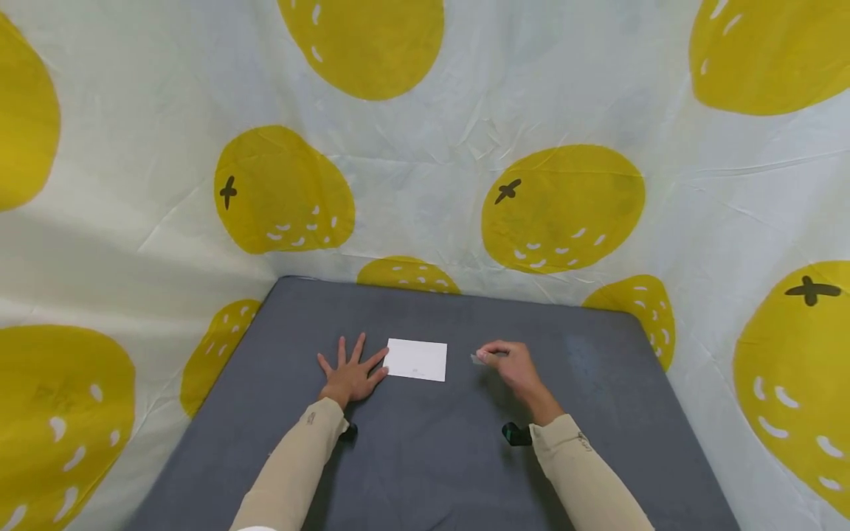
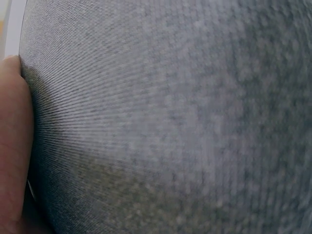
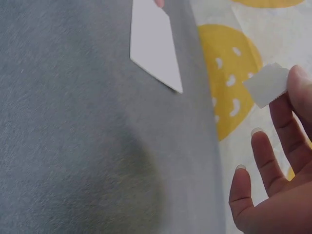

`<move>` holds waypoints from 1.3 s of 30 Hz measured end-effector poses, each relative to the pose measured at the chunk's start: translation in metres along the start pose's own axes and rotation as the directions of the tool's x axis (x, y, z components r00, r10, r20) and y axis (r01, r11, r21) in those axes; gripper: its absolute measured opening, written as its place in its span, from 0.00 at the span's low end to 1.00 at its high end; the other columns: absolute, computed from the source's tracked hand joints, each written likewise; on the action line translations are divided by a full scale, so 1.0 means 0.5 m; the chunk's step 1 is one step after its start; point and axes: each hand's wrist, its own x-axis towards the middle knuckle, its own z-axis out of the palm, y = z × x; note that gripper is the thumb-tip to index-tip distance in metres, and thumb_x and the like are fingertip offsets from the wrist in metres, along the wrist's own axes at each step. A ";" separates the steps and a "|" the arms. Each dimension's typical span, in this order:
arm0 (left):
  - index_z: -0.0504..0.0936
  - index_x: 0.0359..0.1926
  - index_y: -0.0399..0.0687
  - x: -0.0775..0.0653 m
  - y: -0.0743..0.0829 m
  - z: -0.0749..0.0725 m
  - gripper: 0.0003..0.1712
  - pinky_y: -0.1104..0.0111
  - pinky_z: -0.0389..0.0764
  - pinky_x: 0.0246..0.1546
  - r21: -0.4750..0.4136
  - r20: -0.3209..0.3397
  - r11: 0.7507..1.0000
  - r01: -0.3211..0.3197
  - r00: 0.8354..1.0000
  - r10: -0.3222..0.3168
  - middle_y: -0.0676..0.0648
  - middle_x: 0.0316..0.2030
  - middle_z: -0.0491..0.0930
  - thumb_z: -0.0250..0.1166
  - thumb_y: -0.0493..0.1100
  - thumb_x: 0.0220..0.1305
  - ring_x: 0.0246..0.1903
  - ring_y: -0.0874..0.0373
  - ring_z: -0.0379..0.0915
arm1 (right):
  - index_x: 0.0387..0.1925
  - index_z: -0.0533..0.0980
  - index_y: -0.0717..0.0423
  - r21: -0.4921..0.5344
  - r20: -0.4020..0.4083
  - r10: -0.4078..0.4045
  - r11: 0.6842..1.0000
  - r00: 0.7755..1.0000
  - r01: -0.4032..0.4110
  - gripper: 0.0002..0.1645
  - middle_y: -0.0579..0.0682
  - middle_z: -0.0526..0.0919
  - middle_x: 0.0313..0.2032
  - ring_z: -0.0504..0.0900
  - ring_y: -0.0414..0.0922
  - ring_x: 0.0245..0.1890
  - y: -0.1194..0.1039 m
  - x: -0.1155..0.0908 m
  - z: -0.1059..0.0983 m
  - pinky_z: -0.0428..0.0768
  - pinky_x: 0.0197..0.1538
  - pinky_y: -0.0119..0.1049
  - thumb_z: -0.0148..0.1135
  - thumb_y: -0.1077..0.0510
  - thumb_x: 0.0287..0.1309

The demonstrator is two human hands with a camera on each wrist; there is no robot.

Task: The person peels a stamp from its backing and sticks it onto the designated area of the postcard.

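A white card [image 1: 417, 359] with a small faint mark near its lower edge lies flat on the grey cloth-covered table. My left hand [image 1: 353, 376] rests on the cloth with fingers spread, two fingertips at the card's left edge. Part of that hand [image 2: 14, 146] shows at the left of its wrist view. To the right of the card, my right hand [image 1: 518, 369] pinches a short piece of translucent tape [image 3: 267, 85] between thumb and index finger. The tape has a jagged cut edge, and its free part sticks out toward the card. The other fingers of this hand [image 3: 287, 190] are loosely bent.
The grey table [image 1: 425, 457] reaches back to a hanging white curtain [image 1: 425, 192] printed with large yellow fruit shapes, which also runs along both sides. A dark wrist-worn device [image 1: 516, 434] sits beside the right sleeve [image 1: 584, 472].
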 end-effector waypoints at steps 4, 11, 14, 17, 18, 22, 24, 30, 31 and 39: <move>0.55 0.81 0.79 -0.012 0.005 -0.002 0.36 0.18 0.21 0.66 -0.009 -0.019 1.000 -0.006 1.000 0.006 0.45 0.86 0.36 0.44 0.72 0.77 0.82 0.29 0.19 | 0.41 0.88 0.66 0.000 0.004 0.008 1.000 1.000 -0.008 0.11 0.57 0.90 0.42 0.82 0.42 0.40 -0.013 -0.005 0.000 0.80 0.48 0.36 0.71 0.60 0.65; 0.56 0.81 0.78 -0.012 0.010 -0.003 0.35 0.18 0.23 0.66 0.014 -0.025 1.000 0.008 1.000 -0.008 0.45 0.86 0.37 0.44 0.71 0.78 0.82 0.29 0.20 | 0.44 0.87 0.68 -0.010 0.020 0.021 1.000 1.000 -0.021 0.13 0.60 0.89 0.44 0.81 0.40 0.40 -0.034 -0.006 0.000 0.78 0.48 0.36 0.69 0.59 0.67; 0.55 0.81 0.78 -0.006 0.006 0.003 0.35 0.19 0.20 0.66 0.006 -0.024 1.000 0.004 1.000 -0.004 0.45 0.86 0.36 0.44 0.72 0.78 0.82 0.29 0.19 | 0.43 0.86 0.70 0.003 0.018 0.024 1.000 1.000 -0.024 0.13 0.62 0.89 0.43 0.80 0.40 0.39 -0.044 -0.006 -0.001 0.77 0.47 0.37 0.68 0.61 0.67; 0.53 0.81 0.80 -0.002 0.000 0.010 0.36 0.20 0.17 0.66 -0.009 -0.018 1.000 -0.008 1.000 0.007 0.47 0.86 0.34 0.43 0.72 0.78 0.82 0.31 0.16 | 0.43 0.86 0.71 0.020 -0.001 0.018 1.000 1.000 -0.018 0.12 0.61 0.89 0.42 0.80 0.40 0.38 -0.052 -0.007 0.000 0.77 0.46 0.37 0.69 0.62 0.67; 0.52 0.81 0.80 -0.003 -0.002 0.011 0.36 0.20 0.17 0.66 -0.011 -0.020 1.000 -0.012 1.000 0.012 0.46 0.86 0.34 0.42 0.72 0.78 0.82 0.30 0.16 | 0.43 0.87 0.70 0.026 -0.011 0.023 0.999 1.000 -0.023 0.12 0.59 0.89 0.41 0.80 0.40 0.38 -0.054 -0.007 0.000 0.77 0.46 0.36 0.70 0.62 0.66; 0.52 0.81 0.82 -0.010 -0.014 0.017 0.35 0.20 0.17 0.66 -0.010 -0.033 1.000 -0.008 0.999 0.007 0.46 0.86 0.34 0.41 0.73 0.78 0.82 0.30 0.17 | 0.43 0.88 0.65 0.036 -0.002 0.013 0.999 1.000 -0.013 0.12 0.53 0.90 0.41 0.81 0.40 0.39 -0.066 -0.011 0.006 0.78 0.48 0.37 0.71 0.59 0.66; 0.52 0.81 0.81 -0.010 -0.019 0.020 0.35 0.20 0.17 0.66 -0.016 -0.044 1.000 -0.007 0.999 0.006 0.47 0.86 0.35 0.41 0.73 0.78 0.82 0.30 0.18 | 0.44 0.88 0.64 0.036 0.007 0.016 0.999 1.000 -0.016 0.13 0.53 0.89 0.42 0.81 0.40 0.42 -0.075 -0.015 0.006 0.79 0.52 0.38 0.70 0.57 0.67; 0.52 0.82 0.77 0.006 -0.020 0.027 0.39 0.21 0.16 0.67 -0.049 -0.059 0.998 -0.030 0.998 0.027 0.47 0.86 0.35 0.41 0.76 0.76 0.82 0.33 0.16 | 0.47 0.87 0.65 0.058 -0.006 0.027 0.998 1.000 -0.027 0.15 0.53 0.89 0.44 0.81 0.41 0.45 -0.100 -0.026 -0.006 0.79 0.58 0.46 0.68 0.56 0.70; 0.52 0.82 0.77 0.006 -0.018 0.025 0.40 0.21 0.16 0.67 -0.058 -0.058 0.998 -0.027 0.998 0.023 0.48 0.86 0.35 0.41 0.76 0.75 0.82 0.33 0.16 | 0.47 0.87 0.65 0.058 0.000 0.023 0.998 1.000 -0.023 0.15 0.51 0.89 0.44 0.81 0.41 0.44 -0.103 -0.027 -0.008 0.79 0.58 0.46 0.68 0.56 0.70; 0.54 0.83 0.71 -0.016 0.008 -0.012 0.39 0.22 0.25 0.72 -0.082 -0.057 0.997 -0.010 0.998 0.005 0.45 0.85 0.43 0.47 0.72 0.77 0.83 0.31 0.25 | 0.48 0.87 0.66 0.084 0.000 0.009 0.996 1.000 -0.009 0.16 0.46 0.89 0.40 0.81 0.39 0.42 -0.121 -0.028 -0.009 0.80 0.56 0.43 0.68 0.56 0.70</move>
